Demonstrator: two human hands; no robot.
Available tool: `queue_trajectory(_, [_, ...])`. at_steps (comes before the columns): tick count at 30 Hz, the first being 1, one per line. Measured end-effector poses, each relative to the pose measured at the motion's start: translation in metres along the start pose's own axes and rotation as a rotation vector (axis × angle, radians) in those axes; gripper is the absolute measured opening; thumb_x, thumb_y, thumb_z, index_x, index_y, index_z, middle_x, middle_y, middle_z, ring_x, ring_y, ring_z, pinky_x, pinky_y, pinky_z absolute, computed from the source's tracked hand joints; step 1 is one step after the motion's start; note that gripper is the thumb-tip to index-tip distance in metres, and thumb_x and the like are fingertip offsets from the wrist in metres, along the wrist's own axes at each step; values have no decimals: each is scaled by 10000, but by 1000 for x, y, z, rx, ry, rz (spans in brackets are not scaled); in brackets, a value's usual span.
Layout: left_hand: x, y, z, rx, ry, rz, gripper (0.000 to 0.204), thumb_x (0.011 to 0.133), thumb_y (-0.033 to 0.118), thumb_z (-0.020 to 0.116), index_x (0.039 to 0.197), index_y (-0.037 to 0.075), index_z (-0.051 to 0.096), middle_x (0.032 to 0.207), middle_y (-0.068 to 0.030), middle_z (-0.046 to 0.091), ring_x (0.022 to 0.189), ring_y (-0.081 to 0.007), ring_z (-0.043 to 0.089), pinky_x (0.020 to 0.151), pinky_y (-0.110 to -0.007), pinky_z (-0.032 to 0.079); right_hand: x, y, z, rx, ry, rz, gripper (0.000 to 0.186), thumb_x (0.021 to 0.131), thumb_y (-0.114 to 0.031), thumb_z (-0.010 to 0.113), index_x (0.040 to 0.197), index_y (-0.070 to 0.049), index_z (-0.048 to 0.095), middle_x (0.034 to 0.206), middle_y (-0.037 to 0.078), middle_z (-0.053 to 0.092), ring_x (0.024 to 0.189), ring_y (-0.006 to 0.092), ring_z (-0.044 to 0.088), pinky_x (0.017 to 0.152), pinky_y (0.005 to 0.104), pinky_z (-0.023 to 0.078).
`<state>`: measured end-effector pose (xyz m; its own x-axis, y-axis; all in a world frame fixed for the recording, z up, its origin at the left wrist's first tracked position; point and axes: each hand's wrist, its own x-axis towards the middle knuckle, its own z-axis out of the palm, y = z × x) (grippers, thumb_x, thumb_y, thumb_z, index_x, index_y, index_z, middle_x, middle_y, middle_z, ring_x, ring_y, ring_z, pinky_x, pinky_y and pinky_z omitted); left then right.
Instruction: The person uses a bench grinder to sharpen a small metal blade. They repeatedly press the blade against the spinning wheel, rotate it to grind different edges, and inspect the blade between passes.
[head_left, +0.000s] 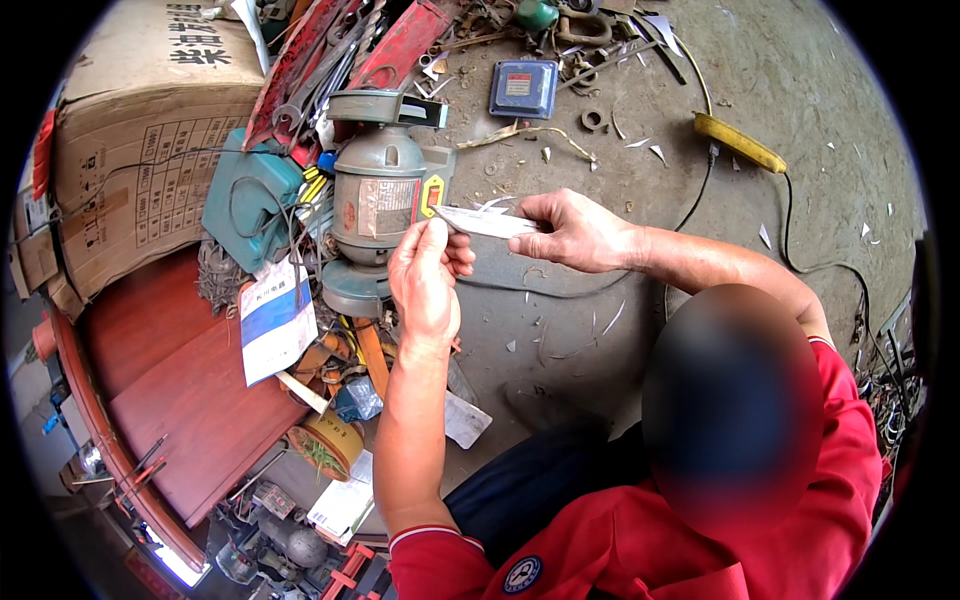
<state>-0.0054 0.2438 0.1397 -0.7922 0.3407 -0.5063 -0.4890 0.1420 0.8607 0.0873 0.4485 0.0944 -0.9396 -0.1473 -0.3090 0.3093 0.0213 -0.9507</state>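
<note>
A flat, pointed grey metal blade (487,221) is held level between both hands above the concrete floor. My right hand (575,235) grips its wide end with the fingers wrapped round it. My left hand (425,272) pinches the blade's pointed left end with thumb and fingertips. Just behind my left hand stands a grey-green bench grinder (383,195), its body close to the blade's tip. The blade does not touch the grinder.
A big cardboard box (150,120), a teal case (250,195) and red-brown wooden boards (190,390) crowd the left. Red metal parts (330,50) and a blue box (523,88) lie at the back. A yellow handle (740,142) with a black cable lies right.
</note>
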Motion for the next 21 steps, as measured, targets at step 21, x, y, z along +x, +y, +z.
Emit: queue_trajectory(21, [0,-1,-2,-26,34,69,216,1043,245,588,1063,34,627,817,-43,657,687,-127,606,629,-280,468,0,-7,1,57,-85,70,396,995,-329,656,1272,-48,660,758,39,630,661,115,580,639,326,523])
